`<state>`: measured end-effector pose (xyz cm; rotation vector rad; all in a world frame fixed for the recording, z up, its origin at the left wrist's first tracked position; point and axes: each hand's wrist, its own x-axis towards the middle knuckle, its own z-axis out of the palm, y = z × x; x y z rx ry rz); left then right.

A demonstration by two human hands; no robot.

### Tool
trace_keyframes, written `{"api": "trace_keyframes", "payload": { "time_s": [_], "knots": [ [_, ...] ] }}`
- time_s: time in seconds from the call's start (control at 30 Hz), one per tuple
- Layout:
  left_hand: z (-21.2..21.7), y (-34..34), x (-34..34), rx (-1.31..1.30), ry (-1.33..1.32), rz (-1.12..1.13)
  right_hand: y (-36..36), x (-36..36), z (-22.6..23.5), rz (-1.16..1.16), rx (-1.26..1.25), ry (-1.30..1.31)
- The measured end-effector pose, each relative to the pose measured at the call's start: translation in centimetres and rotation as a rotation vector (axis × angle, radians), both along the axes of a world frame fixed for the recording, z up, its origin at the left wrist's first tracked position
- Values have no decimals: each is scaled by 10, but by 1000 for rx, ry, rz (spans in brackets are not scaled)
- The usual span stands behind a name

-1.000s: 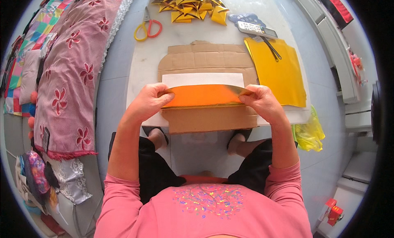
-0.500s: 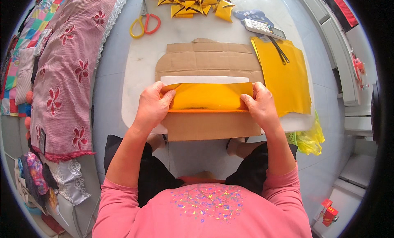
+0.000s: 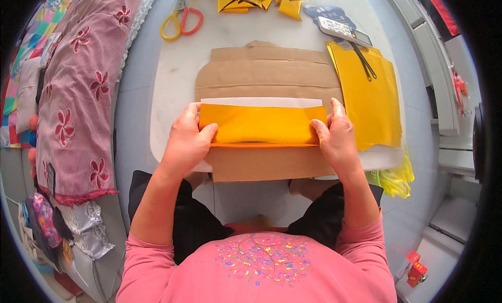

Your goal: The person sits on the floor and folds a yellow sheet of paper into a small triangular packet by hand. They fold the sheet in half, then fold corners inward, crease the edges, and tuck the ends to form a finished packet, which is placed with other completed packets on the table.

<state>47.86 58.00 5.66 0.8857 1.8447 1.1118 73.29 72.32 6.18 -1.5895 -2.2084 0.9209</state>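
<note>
A sheet of shiny gold paper (image 3: 261, 124), folded over along its near edge, is stretched between my hands above a flat piece of brown cardboard (image 3: 269, 68). My left hand (image 3: 189, 133) grips its left end, thumb on top and fingers behind. At the right end my right hand (image 3: 335, 133) pinches it the same way, with the index finger pointing up. A white strip (image 3: 261, 102) shows just beyond the gold sheet's far edge. To the right lies a stack of flat gold sheets (image 3: 371, 99).
Scissors (image 3: 180, 22) with yellow and red handles lie far left on the white table (image 3: 175, 78). Folded gold pieces (image 3: 251, 1) are heaped at the far edge. A white remote control (image 3: 345, 31) rests beyond the stack. A yellow bag (image 3: 396, 177) hangs near the table's right corner.
The gold sheet lies flatter and more evenly spread between my hands. Both hands have moved slightly apart, and the right index finger has lifted. The whole view has shifted a little.
</note>
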Motion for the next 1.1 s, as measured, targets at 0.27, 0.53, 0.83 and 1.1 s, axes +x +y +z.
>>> {"api": "trace_keyframes", "payload": {
  "time_s": [0.27,0.53,0.83,1.1],
  "knots": [
    [6,-1,8,-65,478,19,-4,-6,8,-32,22,37],
    [6,3,8,-131,467,74,-1,-10,12,-58,-1,9],
    [11,4,8,-119,426,64,5,-5,7,-30,-11,28],
    [6,0,7,-55,467,39,3,-3,6,-18,22,10]
  ]
}}
